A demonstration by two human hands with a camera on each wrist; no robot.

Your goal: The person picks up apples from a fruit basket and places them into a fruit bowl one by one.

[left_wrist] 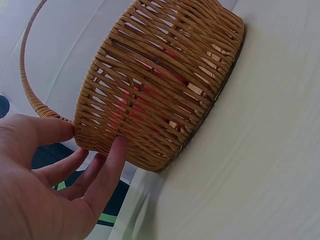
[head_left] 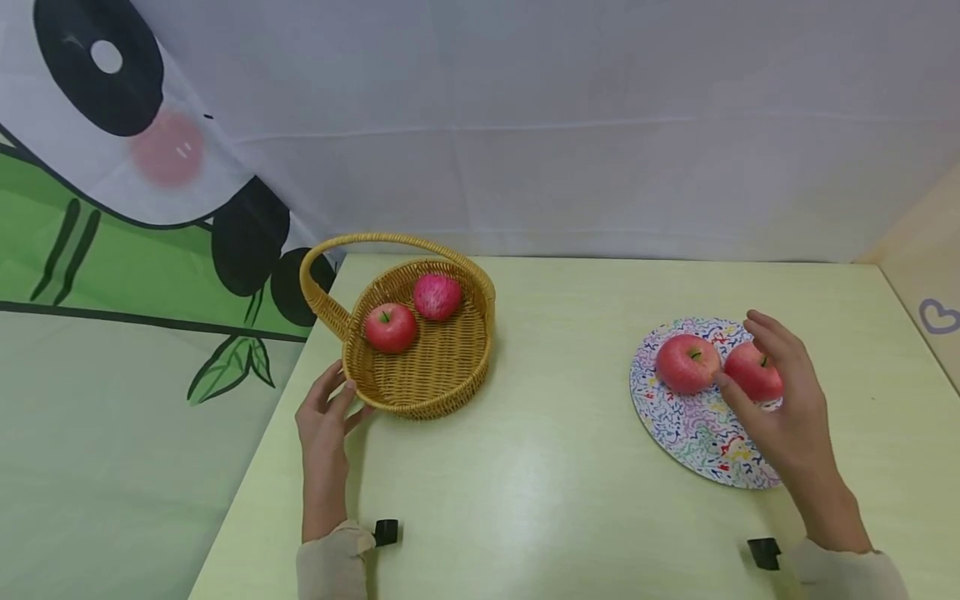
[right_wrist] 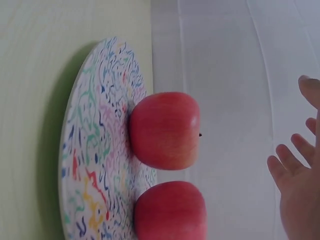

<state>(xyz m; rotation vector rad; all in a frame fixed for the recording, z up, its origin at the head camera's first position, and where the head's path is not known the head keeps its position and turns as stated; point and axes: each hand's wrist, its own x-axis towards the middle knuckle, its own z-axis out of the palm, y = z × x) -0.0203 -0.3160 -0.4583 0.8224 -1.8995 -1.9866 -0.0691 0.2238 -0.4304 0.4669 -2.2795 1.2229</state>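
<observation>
A round wicker basket [head_left: 416, 400] with a tall handle holds a red apple [head_left: 391, 327] and a pinker, streaked round fruit [head_left: 437, 297]. My left hand [head_left: 327, 425] rests against the basket's near left side, its fingers touching the outer weave and the rim. On the right, two red apples sit side by side on a colourful patterned round plate [head_left: 693, 433]: the left apple [head_left: 687, 364] and the right apple [head_left: 752, 371]. Above them hovers my right hand [head_left: 787, 408], thumb and fingers spread, holding nothing. In the right wrist view it is apart from both apples.
A pale tabletop [head_left: 525, 475] lies under the basket and plate. Behind it hangs a light cloth [head_left: 570, 167], and at the left is a printed cartoon panda cloth [head_left: 90, 250]. A panel with a purple heart [head_left: 939, 317] borders the right edge.
</observation>
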